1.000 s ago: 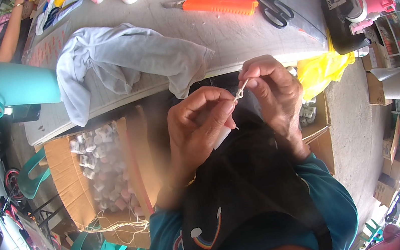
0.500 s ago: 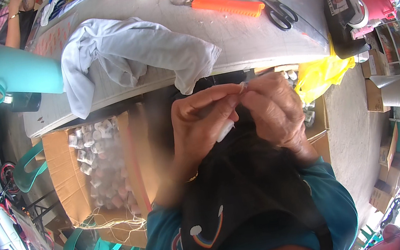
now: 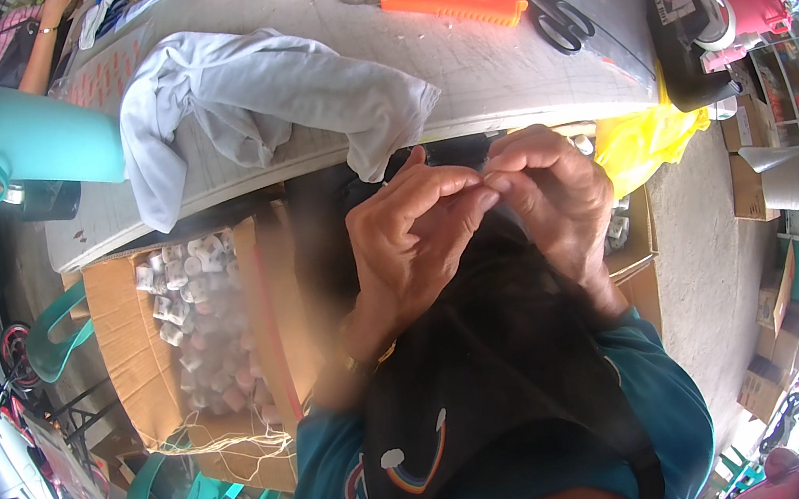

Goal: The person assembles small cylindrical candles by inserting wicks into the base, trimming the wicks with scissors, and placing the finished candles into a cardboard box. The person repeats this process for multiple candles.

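String, or some other slight item too hidden to be sure of, appears to be pinched where two bare hands meet, a little off centre towards 2 o'clock. Head camera, looking down: the left hand (image 3: 408, 238) and right hand (image 3: 570, 202) are raised beside the near edge of a grey worktop (image 3: 499, 85), probably tip to tip so that each steadies the other for close work. On both, thumb and forefinger press together with no visible gap; the left's other fingers curl loosely, one pointing towards 12 o'clock, and the right's are partly hidden. At 9 o'clock an open cardboard box (image 3: 131, 355) holds many small whitish and pinkish cylinders (image 3: 181, 278), with pale strands (image 3: 254, 445) over its flap between 7 and 8; a second box (image 3: 640, 294) is at 3. Flanking the wearer (image 3: 665, 386), both seem set for easy reach. A crumpled grey cloth (image 3: 216, 82) overhangs the worktop at 11; an orange utility knife (image 3: 453, 5) lies past 12, and scissors (image 3: 556, 22) at 1, handles nearest the wearer, likely for ready pickup.
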The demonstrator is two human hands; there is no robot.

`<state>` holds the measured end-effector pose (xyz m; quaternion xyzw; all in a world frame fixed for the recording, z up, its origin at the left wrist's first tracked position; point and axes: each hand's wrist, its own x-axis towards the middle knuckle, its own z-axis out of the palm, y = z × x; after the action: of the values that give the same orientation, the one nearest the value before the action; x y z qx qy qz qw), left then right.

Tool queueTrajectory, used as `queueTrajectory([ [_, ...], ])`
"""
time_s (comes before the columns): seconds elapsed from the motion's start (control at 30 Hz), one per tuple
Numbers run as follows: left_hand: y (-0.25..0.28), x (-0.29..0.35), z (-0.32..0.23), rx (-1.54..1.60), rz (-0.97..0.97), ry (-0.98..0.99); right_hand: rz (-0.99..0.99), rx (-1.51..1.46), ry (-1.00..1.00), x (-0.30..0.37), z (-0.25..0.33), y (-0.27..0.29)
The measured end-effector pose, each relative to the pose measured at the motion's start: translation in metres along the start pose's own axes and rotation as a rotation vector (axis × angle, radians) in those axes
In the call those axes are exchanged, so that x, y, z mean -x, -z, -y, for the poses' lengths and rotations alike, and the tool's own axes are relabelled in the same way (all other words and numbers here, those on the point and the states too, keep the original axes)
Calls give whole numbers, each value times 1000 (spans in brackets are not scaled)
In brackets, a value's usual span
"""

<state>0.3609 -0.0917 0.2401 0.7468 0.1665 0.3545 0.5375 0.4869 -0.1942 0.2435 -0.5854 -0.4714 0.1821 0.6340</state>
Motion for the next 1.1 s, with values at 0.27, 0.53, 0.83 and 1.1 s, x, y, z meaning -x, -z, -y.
queueTrajectory([
  [0.27,-2,1,-8,341,-71,356,-58,91,151,0,-6,-10],
  [0.53,3,-1,-2,201,-49,251,27,460,338,-8,-4,-6],
  [0.83,4,0,-3,401,-33,401,67,458,413,-9,-8,-3],
  [1.1,4,0,1,293,-65,329,-28,492,256,-6,-7,-11],
])
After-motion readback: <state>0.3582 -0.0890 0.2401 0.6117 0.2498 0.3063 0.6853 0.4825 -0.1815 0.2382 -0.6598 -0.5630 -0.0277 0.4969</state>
